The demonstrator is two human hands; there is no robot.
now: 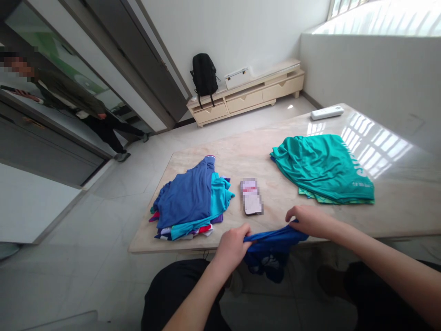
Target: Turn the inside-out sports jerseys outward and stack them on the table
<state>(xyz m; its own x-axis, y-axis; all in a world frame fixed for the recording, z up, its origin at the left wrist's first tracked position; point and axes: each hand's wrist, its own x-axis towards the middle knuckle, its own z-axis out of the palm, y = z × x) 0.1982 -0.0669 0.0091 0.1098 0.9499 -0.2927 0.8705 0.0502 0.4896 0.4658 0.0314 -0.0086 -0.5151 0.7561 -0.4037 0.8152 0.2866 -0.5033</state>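
A blue garment [270, 250] with a pale print hangs over the near edge of the table, stretched between my two hands. My left hand [233, 244] pinches one end of its top edge, and my right hand [308, 220] grips the other end. Its lower part droops below the tabletop; which kind of garment it is I cannot tell. To the left lies a stack of folded clothes [188, 193], a dark blue one on top and turquoise, red and purple edges below. Beyond my right hand a green garment [320, 165] with white lettering rests on other clothes.
A phone [251, 196] lies on the marble-look table [237, 156] between the piles. A white remote-like device [326, 112] sits at the far right. Behind stands a low cabinet [244, 99] with a black backpack [204, 76]. A person [72, 99] stands at the left.
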